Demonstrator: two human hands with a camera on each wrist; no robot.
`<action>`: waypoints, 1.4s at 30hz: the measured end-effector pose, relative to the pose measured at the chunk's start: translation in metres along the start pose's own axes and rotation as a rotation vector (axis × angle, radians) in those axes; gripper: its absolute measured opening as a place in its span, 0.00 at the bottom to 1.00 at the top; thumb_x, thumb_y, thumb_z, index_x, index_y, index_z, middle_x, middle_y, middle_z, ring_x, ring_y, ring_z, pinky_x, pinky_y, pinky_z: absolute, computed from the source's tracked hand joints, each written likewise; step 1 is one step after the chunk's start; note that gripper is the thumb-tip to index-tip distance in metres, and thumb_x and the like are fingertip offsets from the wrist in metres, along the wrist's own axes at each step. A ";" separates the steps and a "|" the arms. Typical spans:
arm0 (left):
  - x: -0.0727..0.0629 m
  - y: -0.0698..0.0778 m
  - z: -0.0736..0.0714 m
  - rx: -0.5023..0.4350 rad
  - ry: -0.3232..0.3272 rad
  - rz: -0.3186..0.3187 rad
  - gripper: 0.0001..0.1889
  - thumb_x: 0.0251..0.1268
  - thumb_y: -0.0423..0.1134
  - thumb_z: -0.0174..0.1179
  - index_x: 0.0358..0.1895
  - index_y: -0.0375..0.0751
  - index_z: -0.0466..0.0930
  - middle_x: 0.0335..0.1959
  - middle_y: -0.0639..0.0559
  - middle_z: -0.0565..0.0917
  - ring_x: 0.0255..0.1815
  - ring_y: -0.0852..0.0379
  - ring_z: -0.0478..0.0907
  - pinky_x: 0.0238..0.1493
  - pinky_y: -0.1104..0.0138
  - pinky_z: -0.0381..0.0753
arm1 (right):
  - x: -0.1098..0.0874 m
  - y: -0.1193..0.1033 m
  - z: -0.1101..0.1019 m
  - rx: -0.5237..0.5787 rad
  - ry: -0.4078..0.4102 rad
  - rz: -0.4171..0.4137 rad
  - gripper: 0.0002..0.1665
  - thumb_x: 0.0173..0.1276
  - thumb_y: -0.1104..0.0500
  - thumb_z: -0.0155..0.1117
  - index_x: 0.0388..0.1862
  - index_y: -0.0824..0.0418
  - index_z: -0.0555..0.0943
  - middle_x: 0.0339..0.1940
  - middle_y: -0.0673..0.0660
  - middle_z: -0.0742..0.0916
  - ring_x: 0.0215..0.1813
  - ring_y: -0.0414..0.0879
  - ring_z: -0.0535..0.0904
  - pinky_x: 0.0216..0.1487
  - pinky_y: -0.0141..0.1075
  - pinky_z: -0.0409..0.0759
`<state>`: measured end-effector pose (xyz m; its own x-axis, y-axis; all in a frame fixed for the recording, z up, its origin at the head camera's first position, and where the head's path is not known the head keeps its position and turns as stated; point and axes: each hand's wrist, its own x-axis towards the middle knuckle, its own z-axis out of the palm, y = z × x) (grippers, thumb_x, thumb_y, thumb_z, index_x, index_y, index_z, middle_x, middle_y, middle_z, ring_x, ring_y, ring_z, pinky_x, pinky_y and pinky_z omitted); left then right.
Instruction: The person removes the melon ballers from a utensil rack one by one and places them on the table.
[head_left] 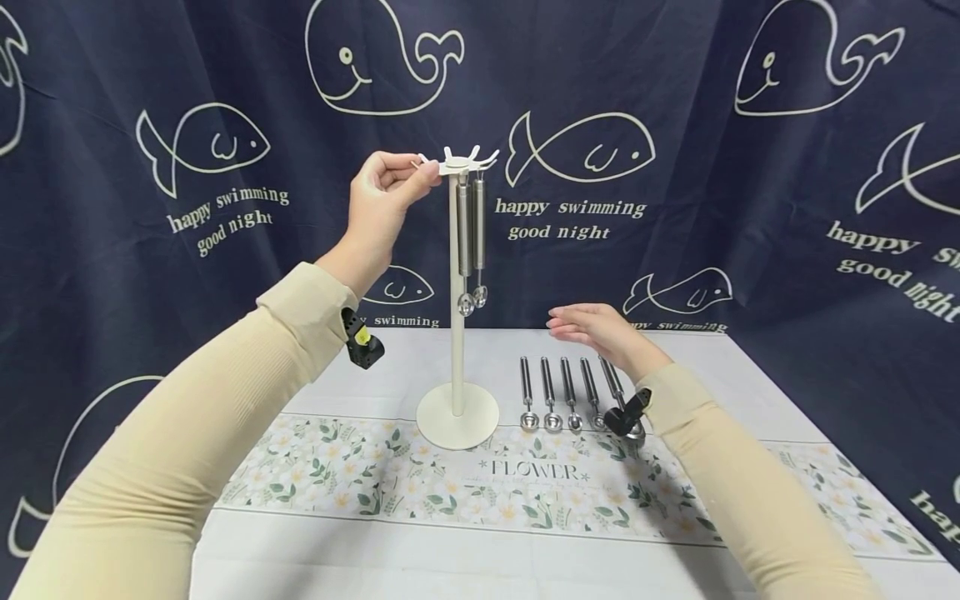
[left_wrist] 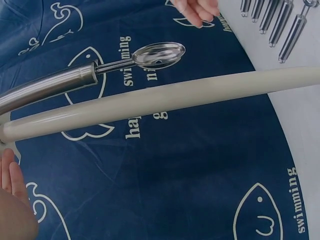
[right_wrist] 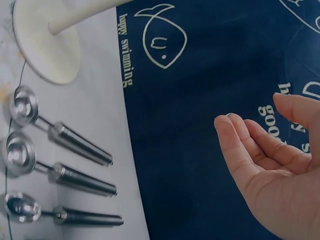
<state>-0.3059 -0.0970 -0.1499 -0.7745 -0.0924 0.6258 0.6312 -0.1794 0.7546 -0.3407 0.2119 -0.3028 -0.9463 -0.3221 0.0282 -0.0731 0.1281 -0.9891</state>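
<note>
A cream utensil stand (head_left: 457, 342) rises from a round base and carries a ring of hooks on top. My left hand (head_left: 378, 200) pinches one of those hooks between thumb and fingers, on the left side. Two steel scoops hang from the stand's hooks, one scoop (head_left: 465, 233) beside another scoop (head_left: 480, 229), handles up and bowls down. In the air right of the stand, my right hand (head_left: 609, 333) holds nothing; its fingers are nearly straight in the right wrist view. Below it several steel scoops (right_wrist: 82, 180) lie in a row, bowls toward me.
A white table bears a floral runner (head_left: 375, 492) lettered FLOWER, running crosswise under the stand's base. Behind hangs a dark blue curtain (head_left: 480, 75) with whale and fish drawings. The row of scoops lies right of the base.
</note>
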 end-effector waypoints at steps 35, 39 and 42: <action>0.000 0.000 0.000 0.012 -0.002 0.014 0.09 0.60 0.32 0.66 0.39 0.40 0.75 0.35 0.53 0.83 0.39 0.57 0.85 0.58 0.66 0.81 | 0.019 -0.089 0.081 0.270 -0.099 -0.249 0.27 0.73 0.64 0.56 0.68 0.72 0.66 0.52 0.59 0.82 0.52 0.46 0.82 0.65 0.39 0.78; 0.000 -0.001 0.000 0.022 -0.008 0.010 0.10 0.60 0.32 0.66 0.40 0.41 0.74 0.36 0.53 0.83 0.41 0.55 0.85 0.59 0.66 0.81 | 0.018 -0.096 0.087 0.264 -0.086 -0.253 0.26 0.73 0.66 0.55 0.68 0.72 0.67 0.55 0.61 0.82 0.51 0.44 0.83 0.65 0.39 0.77; 0.000 -0.001 0.000 0.023 -0.009 0.008 0.10 0.61 0.32 0.66 0.40 0.41 0.74 0.37 0.53 0.82 0.41 0.57 0.85 0.59 0.66 0.81 | 0.017 -0.098 0.089 0.254 -0.077 -0.264 0.25 0.73 0.67 0.55 0.67 0.72 0.68 0.55 0.59 0.83 0.50 0.43 0.84 0.65 0.38 0.77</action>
<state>-0.3069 -0.0969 -0.1506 -0.7690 -0.0853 0.6335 0.6383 -0.1561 0.7538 -0.3219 0.1100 -0.2179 -0.8784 -0.3834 0.2853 -0.2216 -0.2021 -0.9540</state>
